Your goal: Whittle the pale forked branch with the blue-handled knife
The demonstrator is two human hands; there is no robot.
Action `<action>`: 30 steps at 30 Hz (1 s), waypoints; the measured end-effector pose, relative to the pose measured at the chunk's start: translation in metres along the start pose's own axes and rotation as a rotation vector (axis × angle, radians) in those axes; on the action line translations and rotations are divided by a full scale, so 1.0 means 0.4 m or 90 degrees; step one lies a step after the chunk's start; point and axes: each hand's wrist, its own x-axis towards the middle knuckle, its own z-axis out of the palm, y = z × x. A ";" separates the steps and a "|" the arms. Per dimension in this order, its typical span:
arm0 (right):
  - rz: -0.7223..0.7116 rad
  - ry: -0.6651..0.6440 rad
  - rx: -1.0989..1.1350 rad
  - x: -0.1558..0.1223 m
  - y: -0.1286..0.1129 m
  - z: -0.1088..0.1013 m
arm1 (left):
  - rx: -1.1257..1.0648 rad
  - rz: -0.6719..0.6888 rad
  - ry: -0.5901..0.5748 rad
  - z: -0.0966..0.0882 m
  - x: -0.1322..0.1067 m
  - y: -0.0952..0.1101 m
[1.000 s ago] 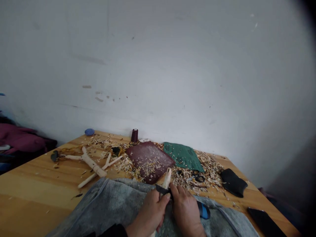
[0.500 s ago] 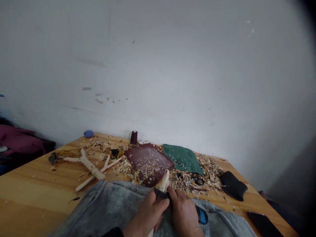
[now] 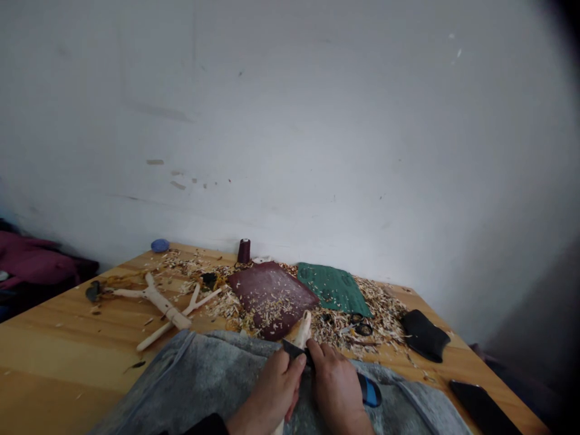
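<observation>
Near the front edge of the wooden table [image 3: 54,344], a grey cloth [image 3: 203,377] covers the person's lap, and both hands work above it, close together and touching at the knuckles. The left hand [image 3: 276,386] is clamped around a pale peeled stick [image 3: 302,332], whose tip rises past the fingers toward the far side of the table and whose lower end shows below the fist. The right hand [image 3: 338,386] is closed on a knife [image 3: 294,351], with its dark blade lying against the stick just above the left hand and its blue and black handle [image 3: 369,389] showing beyond the right hand. Just past the cloth, a maroon leather sheet [image 3: 272,299] lies near the middle of the table, with a green mat [image 3: 333,289] beside it and wood shavings [image 3: 371,320] scattered around both. Black scissors [image 3: 360,327] rest among the shavings. To the left lie two forked peeled branches [image 3: 163,308] [image 3: 193,305]. Toward the right edge are a black pouch [image 3: 423,335] and, nearer the right corner, a black phone [image 3: 483,408]. Along the far edge, beneath a white wall [image 3: 290,121], stand a dark red thread spool [image 3: 243,251] and a blue rounded object [image 3: 159,245]. Maroon clothing [image 3: 31,260] lies beyond the left edge.
</observation>
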 end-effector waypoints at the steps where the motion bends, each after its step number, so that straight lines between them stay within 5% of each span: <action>1: 0.002 0.002 0.002 0.000 0.000 0.000 | 0.015 0.000 0.007 0.001 0.000 -0.001; 30: -0.024 -0.016 0.020 0.000 -0.008 0.000 | -0.022 0.038 -0.009 -0.004 0.017 -0.027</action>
